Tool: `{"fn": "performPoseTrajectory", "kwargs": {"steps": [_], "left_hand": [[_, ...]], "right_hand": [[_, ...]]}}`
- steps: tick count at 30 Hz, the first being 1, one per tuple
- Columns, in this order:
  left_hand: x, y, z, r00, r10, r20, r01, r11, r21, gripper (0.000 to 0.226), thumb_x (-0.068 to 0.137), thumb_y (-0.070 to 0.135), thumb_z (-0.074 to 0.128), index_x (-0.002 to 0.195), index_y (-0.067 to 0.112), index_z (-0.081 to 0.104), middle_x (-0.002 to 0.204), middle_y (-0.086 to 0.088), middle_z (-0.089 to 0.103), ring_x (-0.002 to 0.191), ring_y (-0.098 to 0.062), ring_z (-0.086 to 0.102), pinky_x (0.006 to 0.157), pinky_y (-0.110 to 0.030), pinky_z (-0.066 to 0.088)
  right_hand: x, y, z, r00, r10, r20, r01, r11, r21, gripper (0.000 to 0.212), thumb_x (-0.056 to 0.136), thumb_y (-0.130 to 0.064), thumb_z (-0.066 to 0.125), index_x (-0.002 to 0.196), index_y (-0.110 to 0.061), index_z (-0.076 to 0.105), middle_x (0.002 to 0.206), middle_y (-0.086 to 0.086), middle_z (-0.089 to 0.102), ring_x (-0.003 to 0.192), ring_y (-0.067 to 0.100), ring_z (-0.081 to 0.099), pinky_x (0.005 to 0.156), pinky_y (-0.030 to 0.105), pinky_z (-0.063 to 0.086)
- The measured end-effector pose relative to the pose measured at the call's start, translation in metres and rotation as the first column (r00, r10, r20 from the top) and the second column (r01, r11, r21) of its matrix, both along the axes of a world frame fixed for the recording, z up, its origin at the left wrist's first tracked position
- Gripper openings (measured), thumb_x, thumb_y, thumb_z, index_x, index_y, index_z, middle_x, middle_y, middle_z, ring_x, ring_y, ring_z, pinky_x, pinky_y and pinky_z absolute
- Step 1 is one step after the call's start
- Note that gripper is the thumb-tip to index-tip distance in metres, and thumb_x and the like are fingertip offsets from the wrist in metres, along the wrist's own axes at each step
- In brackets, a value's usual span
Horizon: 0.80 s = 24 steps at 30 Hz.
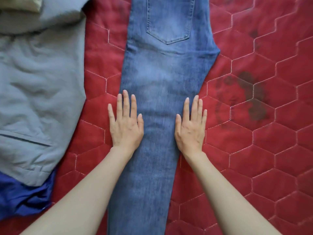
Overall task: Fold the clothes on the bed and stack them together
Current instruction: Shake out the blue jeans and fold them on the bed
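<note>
Head view: jeans (162,102) under both hands' flat fingers (126,102).

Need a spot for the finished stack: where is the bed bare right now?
Widest bare quilt lies right of the jeans, though stained. A narrow strip runs between jeans and grey garment. The left is crowded: grey garment, blue cloth. Left hand and right hand press the jeans.

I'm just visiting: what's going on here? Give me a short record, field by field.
surface: red quilted bedcover
garment in work: blue jeans, laid lengthwise, back pocket up
left hand: flat, fingers straight, on the jeans' left edge
right hand: flat, fingers straight, on the jeans' right edge
beside, left: grey garment lying over a blue garment
stage: jeans not yet folded across
</note>
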State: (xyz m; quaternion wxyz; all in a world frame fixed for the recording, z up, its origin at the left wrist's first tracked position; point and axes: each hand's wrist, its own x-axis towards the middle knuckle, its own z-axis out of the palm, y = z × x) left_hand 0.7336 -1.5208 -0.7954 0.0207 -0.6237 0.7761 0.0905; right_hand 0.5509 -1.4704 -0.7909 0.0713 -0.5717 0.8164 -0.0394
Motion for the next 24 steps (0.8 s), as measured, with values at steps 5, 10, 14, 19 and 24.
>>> {"fn": "performPoseTrajectory", "kwargs": {"steps": [5, 10, 14, 19, 24], "left_hand": [[-0.035, -0.078, -0.002, 0.985, -0.17, -0.026, 0.17, 0.985, -0.015, 0.059, 0.099, 0.037, 0.019, 0.153, 0.016, 0.02, 0.161, -0.009, 0.012, 0.149, -0.027, 0.008, 0.118, -0.052, 0.002], [-0.067, -0.145, -0.011, 0.99, -0.136, -0.025, 0.135, 0.99, -0.05, 0.059, 0.1, 0.037, 0.026, 0.155, 0.021, 0.012, 0.162, -0.01, 0.003, 0.15, -0.027, 0.002, 0.117, -0.053, -0.004], [-0.073, -0.175, -0.013, 0.99, -0.141, -0.027, 0.138, 0.985, -0.104, 0.059, 0.098, 0.039, 0.023, 0.155, 0.023, 0.012, 0.162, -0.01, 0.005, 0.15, -0.027, 0.002, 0.117, -0.055, -0.001], [-0.089, -0.216, -0.013, 0.995, -0.082, -0.06, 0.074, 0.99, -0.12, 0.057, 0.099, 0.038, 0.021, 0.154, 0.024, 0.014, 0.162, -0.011, 0.006, 0.149, -0.028, 0.002, 0.117, -0.055, -0.005], [-0.107, -0.273, -0.013, 0.992, -0.102, -0.08, 0.087, 0.981, -0.174, 0.059, 0.094, 0.039, 0.024, 0.152, 0.026, 0.023, 0.162, -0.014, 0.007, 0.15, -0.026, 0.004, 0.115, -0.058, -0.003]], "right_hand": [[0.006, -0.084, 0.006, 0.996, 0.091, 0.023, -0.088, 0.99, -0.109, 0.052, 0.1, -0.029, 0.032, 0.149, -0.011, 0.034, 0.157, 0.017, 0.022, 0.147, 0.032, 0.017, 0.119, 0.048, 0.015], [0.0, -0.157, -0.008, 0.98, 0.199, -0.01, -0.198, 0.98, 0.02, 0.054, 0.102, -0.038, 0.023, 0.153, -0.023, 0.019, 0.161, 0.009, 0.01, 0.149, 0.025, 0.005, 0.12, 0.046, 0.002], [-0.044, -0.158, -0.013, 0.989, -0.128, -0.079, 0.127, 0.992, -0.022, 0.057, 0.101, -0.043, 0.02, 0.153, -0.022, 0.019, 0.161, 0.005, 0.013, 0.149, 0.023, 0.009, 0.12, 0.047, 0.004], [-0.049, -0.165, -0.002, 0.985, -0.135, -0.108, 0.133, 0.991, -0.031, 0.055, 0.102, -0.038, 0.024, 0.153, -0.017, 0.022, 0.161, 0.01, 0.013, 0.149, 0.028, 0.009, 0.12, 0.05, 0.006], [-0.054, -0.256, 0.006, 0.988, 0.143, -0.056, -0.15, 0.974, -0.171, 0.052, 0.102, -0.037, 0.025, 0.151, -0.019, 0.03, 0.158, 0.01, 0.022, 0.148, 0.027, 0.015, 0.12, 0.048, 0.007]]}}
